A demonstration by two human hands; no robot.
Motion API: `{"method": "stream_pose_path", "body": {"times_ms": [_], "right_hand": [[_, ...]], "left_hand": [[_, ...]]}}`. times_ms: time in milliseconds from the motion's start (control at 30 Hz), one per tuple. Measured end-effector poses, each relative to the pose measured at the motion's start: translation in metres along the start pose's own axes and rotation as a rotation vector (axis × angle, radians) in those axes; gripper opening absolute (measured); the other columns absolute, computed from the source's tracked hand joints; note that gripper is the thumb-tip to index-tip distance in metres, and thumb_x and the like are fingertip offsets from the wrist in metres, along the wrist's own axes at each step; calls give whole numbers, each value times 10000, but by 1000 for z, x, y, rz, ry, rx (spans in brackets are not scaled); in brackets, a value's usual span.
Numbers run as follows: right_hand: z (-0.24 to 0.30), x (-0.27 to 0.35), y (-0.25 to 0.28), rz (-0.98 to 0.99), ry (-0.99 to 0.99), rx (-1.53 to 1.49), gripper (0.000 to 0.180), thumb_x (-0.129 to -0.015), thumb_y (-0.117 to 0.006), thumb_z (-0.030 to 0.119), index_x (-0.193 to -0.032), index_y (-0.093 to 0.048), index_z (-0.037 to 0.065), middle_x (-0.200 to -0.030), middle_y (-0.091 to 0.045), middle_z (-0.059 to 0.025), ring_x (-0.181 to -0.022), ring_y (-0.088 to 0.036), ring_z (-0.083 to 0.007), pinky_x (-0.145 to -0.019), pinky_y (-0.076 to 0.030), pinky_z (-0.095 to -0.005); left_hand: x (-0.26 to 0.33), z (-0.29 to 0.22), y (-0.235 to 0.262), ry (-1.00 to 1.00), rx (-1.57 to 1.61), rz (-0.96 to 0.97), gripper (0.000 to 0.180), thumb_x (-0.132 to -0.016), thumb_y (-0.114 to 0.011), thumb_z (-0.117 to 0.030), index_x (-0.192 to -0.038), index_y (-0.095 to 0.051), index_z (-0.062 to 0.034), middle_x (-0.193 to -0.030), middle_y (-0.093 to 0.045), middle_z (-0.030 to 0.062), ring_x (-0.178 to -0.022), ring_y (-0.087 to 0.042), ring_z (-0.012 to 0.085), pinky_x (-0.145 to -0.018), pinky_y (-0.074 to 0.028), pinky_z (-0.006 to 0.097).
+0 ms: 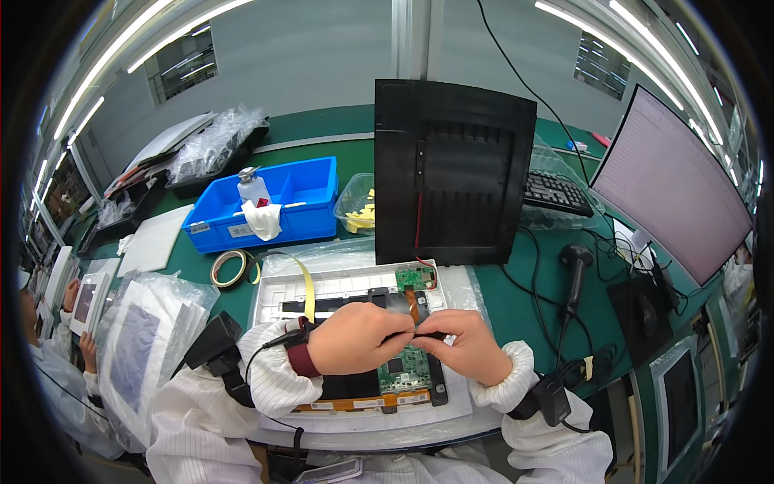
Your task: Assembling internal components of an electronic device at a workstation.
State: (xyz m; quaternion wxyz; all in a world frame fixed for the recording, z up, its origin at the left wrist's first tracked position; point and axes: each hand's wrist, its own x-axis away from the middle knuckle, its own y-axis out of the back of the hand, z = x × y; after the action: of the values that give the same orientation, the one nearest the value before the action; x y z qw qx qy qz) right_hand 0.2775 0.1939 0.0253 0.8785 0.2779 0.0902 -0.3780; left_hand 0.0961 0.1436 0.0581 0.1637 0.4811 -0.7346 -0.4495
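Where green bench (516,298) meets grey wall, white tray (278,294) — both hands pinching.

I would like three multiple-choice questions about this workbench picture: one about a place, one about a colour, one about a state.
1. Where does the tape roll lie?
A. in front of the blue bin
B. on the keyboard
C. under the monitor

2. What colour is the circuit board below the hands?
A. red
B. green
C. white

3. What are the left hand and right hand doing?
A. resting flat, apart
B. typing
C. pinching a small part together

Answers: 1 A, the roll sits on the mat just before the bin. 2 B, the board shows green. 3 C, both hands' fingertips meet over the board.
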Motion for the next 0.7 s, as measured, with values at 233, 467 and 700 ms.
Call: {"method": "stream_pose_path", "body": {"times_ms": [233,467,700], "right_hand": [[-2,1,1,3,13,14,101,-702,-636,69,-779,-626,3,-684,-599,-84,-575,-538,-157,-507,-410,-243],[-2,1,-3,3,73,67,110,-696,-643,86,-771,-623,8,-685,-600,-85,-581,-543,-190,-526,-422,-266],[-2,2,-4,-5,85,73,98,-687,-641,69,-749,-605,2,-671,-586,-90,-579,-540,-204,-526,-424,-279]], "left_hand": [[4,0,3,14,12,-10,122,-764,-516,-154,-743,-560,-42,-594,-546,138,-546,-549,307,-507,-423,372],[3,0,-2,23,6,20,107,-760,-531,-125,-767,-578,-29,-601,-545,138,-541,-546,293,-496,-420,335],[1,2,-5,18,81,35,107,-757,-521,-108,-758,-564,-9,-606,-536,144,-524,-529,295,-495,-418,323]]}}
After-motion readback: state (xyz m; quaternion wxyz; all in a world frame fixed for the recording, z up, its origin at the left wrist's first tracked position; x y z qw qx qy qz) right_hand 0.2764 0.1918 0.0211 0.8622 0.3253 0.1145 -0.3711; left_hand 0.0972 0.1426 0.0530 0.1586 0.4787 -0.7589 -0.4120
